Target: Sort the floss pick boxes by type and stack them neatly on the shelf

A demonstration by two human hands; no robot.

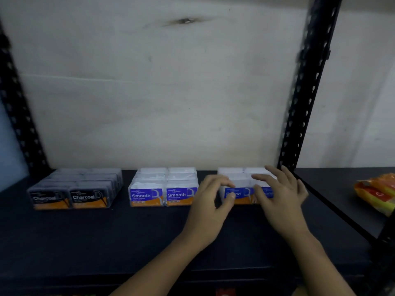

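Head view: on the shelf (106, 231), at three o'clock of the Charcoal boxes (72, 189) and Smooth boxes (164, 184), the left hand (210, 199) pinches the front edge of the third block (237, 175), fingers curled. The right hand (280, 195) rests spread-fingered on top. Pressing gently inward should square the rows and align the fronts.

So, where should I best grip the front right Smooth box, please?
Likely from the front: fingers over the top of the front right Smooth box, thumb on its label, drawing it forward; the left Smooth box touches its side, another stands behind.
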